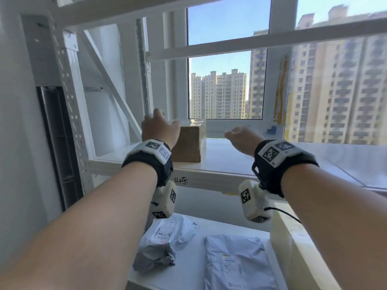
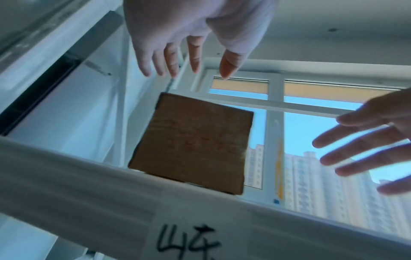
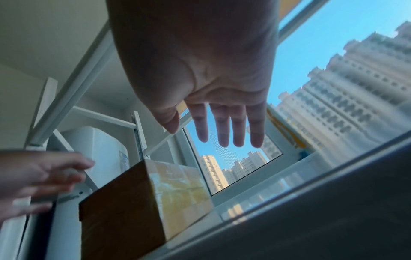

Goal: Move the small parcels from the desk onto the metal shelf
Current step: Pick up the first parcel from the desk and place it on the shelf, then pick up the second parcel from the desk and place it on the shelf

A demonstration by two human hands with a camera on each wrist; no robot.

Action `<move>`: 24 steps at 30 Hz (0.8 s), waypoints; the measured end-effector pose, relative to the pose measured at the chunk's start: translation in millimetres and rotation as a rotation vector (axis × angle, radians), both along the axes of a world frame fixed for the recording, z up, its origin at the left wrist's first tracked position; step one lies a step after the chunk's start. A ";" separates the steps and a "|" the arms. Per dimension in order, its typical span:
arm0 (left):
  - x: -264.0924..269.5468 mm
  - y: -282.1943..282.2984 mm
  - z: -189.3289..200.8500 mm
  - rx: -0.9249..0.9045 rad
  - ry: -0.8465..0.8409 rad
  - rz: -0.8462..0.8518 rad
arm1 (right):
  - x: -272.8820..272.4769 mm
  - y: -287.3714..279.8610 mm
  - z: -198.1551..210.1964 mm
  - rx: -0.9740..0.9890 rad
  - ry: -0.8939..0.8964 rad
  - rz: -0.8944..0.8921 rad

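A brown cardboard box stands on the white metal shelf near its front edge. My left hand hovers just left of and above the box, fingers spread, touching nothing. My right hand is open to the right of the box, apart from it, fingers straight. Two grey plastic mailer parcels lie on the lower surface below my wrists.
White shelf uprights with slots and a diagonal brace stand at the left. A higher crossbar runs above the box. A window lies behind the shelf. A label with handwriting marks the shelf's front beam.
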State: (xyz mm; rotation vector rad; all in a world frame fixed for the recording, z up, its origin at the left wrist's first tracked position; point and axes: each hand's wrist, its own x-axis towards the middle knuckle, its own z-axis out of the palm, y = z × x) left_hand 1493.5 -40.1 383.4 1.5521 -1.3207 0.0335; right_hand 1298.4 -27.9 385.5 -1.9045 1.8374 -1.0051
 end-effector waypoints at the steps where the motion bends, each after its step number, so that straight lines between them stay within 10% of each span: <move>1: -9.8 8.0 0.5 -0.029 -0.065 -0.010 | -8.0 10.3 -2.0 -0.032 0.064 -0.035; 10: -145.5 69.3 -36.5 0.059 -0.495 -0.379 | -90.0 117.1 -34.5 -0.109 0.449 -0.320; 24: -379.8 189.7 -101.0 0.111 -0.659 -0.807 | -297.5 275.7 -98.0 0.124 0.459 -0.664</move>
